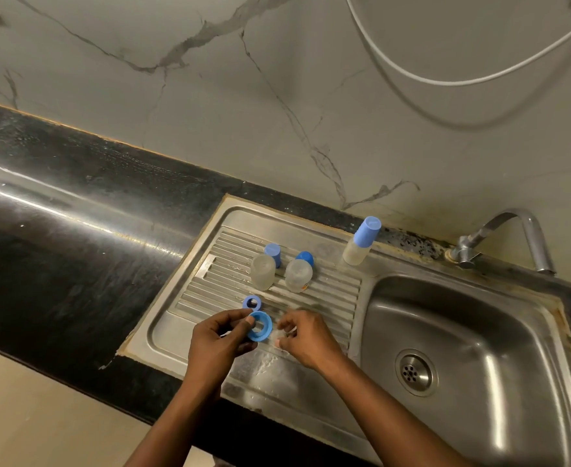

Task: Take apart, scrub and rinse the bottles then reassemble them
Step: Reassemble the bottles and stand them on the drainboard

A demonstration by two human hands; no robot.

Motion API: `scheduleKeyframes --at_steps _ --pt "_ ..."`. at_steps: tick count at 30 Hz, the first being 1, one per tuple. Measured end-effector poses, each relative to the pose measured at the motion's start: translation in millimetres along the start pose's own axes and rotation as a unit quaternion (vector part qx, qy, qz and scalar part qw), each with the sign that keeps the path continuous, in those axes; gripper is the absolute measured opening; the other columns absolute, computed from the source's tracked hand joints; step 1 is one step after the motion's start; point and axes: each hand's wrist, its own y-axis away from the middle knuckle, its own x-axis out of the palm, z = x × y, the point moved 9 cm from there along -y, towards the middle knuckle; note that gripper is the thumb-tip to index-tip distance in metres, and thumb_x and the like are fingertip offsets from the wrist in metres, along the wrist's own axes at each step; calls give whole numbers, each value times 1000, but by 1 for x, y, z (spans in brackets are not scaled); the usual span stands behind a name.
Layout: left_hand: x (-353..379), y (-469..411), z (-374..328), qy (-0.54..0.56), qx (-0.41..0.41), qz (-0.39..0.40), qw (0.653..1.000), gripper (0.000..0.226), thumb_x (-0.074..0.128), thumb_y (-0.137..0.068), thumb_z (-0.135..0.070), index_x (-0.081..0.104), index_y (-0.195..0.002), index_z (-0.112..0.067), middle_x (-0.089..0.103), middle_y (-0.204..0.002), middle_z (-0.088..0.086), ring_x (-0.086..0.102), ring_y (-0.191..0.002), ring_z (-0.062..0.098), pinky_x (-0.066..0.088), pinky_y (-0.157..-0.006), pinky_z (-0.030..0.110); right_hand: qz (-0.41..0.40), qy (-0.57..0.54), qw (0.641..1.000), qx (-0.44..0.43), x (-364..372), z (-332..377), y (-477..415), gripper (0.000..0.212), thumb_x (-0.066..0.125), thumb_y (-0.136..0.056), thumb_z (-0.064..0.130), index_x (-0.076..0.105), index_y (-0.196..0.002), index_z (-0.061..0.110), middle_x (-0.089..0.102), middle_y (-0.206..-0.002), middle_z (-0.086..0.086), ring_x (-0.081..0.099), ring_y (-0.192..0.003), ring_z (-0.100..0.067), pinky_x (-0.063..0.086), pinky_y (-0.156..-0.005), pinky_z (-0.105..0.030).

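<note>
Disassembly, probably: collar ring (259, 326) gripped by left hand (216, 345), clear teat (282, 333) seemingly pinched by right hand (306, 338); capped bottle (358, 247) at 1 o'clock to be stripped next.

pale veined marble wall (277, 96) is rising behind; glossy black countertop (58, 237) is catching light streaks; steel sink (462, 318) with ribbed drainboard (338, 294) is sitting inset; curved tap (526, 230) is standing at rear; white cable (445, 81) is looping across wall; beige floor (25, 416) is showing below.
</note>
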Motion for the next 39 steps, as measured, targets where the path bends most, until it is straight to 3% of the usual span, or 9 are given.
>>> scheduleKeyframes --at_steps 4,8,11,13,17,24,31,35,39 --pt "1 -1 0 1 -1 1 1000 13 72 -99 -14 81 -108 -14 81 -100 7 79 -94 28 64 -90 51 -19 -17 1000 0 -12 2 5 24 81 -87 30 78 -111 27 75 -107 11 69 -90 -2 59 -82 -26" --pt "5 -4 0 13 -6 0 1000 14 73 -98 -12 81 -109 -13 81 -102 7 79 -97 27 64 -92 50 -31 -163 986 15 -42 2 20 11 82 -87 28 77 -92 19 78 -90 8 74 -85 -6 63 -84 -31" --pt "13 -5 1 14 -12 5 1000 16 72 -98 -7 80 -109 -12 81 -103 6 79 -98 26 64 -92 49 12 -358 933 43 -52 3 35 19 81 -91 16 70 -101 4 79 -99 -10 79 -90 -24 65 -86 -47" --pt "21 -4 1 13 -10 16 1000 17 72 -97 -4 81 -108 -15 82 -102 5 79 -100 27 64 -92 47 19 -388 920 41 -58 5 43 26 81 -91 15 65 -108 4 78 -102 -16 79 -90 -31 65 -84 -47" --pt "39 -1 -2 14 -2 42 999 19 72 -98 -5 80 -111 -16 82 -101 7 79 -100 26 62 -94 47 21 -384 923 15 -65 10 52 27 78 -95 20 61 -112 8 77 -97 -20 78 -90 -33 63 -77 -37" --pt "51 -1 -2 1 4 46 999 23 73 -97 -9 80 -117 -19 82 -103 3 78 -103 23 60 -100 53 54 -379 924 -21 -68 9 60 26 86 -86 21 78 -111 16 78 -106 -9 76 -103 -23 62 -93 -37" --pt "62 4 -6 -12 16 64 998 24 75 -96 -11 81 -116 -23 82 -105 -1 77 -106 20 59 -102 51 -4 -288 956 -62 -79 12 61 18 77 -96 22 80 -113 23 80 -98 2 76 -90 -16 64 -84 -33" --pt "68 8 -5 -31 20 86 996 28 75 -96 -11 79 -123 -21 82 -109 -1 77 -107 18 59 -102 50 -54 -203 972 -107 -85 19 62 16 74 -96 34 79 -108 44 75 -105 20 68 -99 1 55 -85 -18" --pt "72 13 -7 -24 17 97 995 24 75 -97 -14 80 -120 -19 82 -104 2 78 -102 22 61 -97 50 -95 -136 980 -107 -87 14 55 21 74 -94 42 79 -115 41 59 -116 22 59 -108 7 48 -86 -10"
